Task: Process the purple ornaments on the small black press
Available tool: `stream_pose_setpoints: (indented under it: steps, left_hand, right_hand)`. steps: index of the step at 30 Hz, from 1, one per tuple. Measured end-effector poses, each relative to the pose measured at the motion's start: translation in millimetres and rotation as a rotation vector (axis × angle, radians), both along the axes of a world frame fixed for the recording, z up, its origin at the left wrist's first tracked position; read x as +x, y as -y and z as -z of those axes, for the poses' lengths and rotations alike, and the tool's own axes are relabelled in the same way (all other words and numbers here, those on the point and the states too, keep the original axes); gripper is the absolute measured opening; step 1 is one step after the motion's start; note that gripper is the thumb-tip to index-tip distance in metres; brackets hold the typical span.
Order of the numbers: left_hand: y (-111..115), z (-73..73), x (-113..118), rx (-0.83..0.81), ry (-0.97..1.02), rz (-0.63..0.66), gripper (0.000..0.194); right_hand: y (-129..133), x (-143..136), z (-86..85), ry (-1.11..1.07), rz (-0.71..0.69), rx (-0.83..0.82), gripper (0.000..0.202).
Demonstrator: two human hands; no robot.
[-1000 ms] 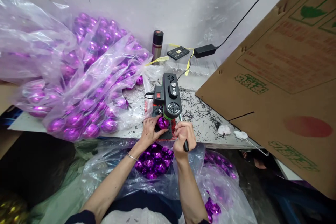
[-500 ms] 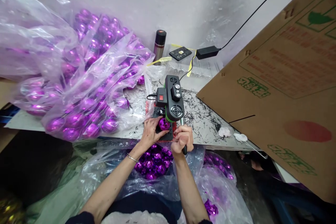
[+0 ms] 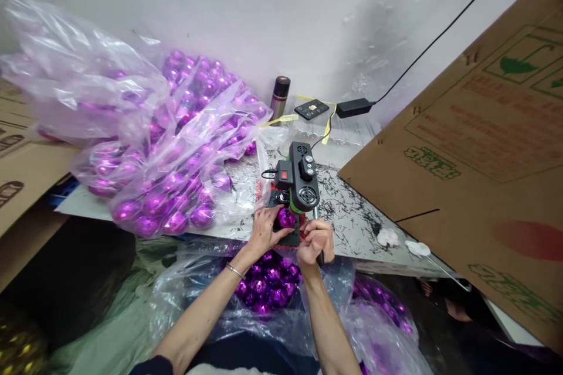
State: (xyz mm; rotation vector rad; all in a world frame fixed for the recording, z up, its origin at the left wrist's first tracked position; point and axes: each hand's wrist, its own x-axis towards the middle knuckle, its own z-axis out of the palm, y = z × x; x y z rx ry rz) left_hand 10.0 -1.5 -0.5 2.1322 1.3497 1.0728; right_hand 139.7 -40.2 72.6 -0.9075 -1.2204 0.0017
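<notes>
A shiny purple mirrored ball sits at the front of a small black and green tabletop machine. My left hand is closed around the ball's near left side, thumb and fingers pressing on it. To the right of the machine, my right hand is wrapped round its lever handle, whose black tip sticks out below the fist. Beneath both forearms, an open clear plastic bag holds several purple mirrored balls. The ball's upper side is partly hidden under the machine head.
A big clear bag of purple balls fills the table's left side. Behind the machine are a thermos, a black phone-like object and a power adapter. A large cardboard box leans in from the right. Black clippings litter the white tabletop.
The view has shifted, so everything appears a little lower and to the right. Both hands keep the same hold on the ball and the lever.
</notes>
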Motion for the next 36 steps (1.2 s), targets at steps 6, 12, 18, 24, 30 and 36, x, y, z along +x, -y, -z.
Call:
stream_pose_setpoints:
  steps: [6, 12, 18, 24, 30, 36]
  left_hand:
    - [-1, 0.9, 2, 0.016, 0.012, 0.004, 0.065]
    - [-6, -2.5, 3, 0.009, 0.028, 0.009, 0.067]
    - [35, 6.0, -17, 0.084, 0.068, 0.021, 0.062]
    - [75, 7.9, -57, 0.194, 0.038, 0.071, 0.094]
    - [-67, -60.6, -68, -0.105, -0.214, -0.247, 0.04]
    - [-173, -90.8, -89, -0.15, -0.316, -0.476, 0.035]
  right_hand:
    - [-5, 2, 9.7, 0.011, -0.014, 0.024, 0.045]
    - [-1, -2, -21.8, -0.031, 0.013, -0.024, 0.048]
    - [6, 1, -81.6, -0.068, -0.014, -0.212, 0.052]
    - [11, -1, -67.6, -0.014, -0.007, -0.166, 0.049]
    - [12, -3, -58.9, -0.032, 0.005, -0.147, 0.045]
    - [13, -1, -53.6, 0.001, -0.001, -0.135, 0.045]
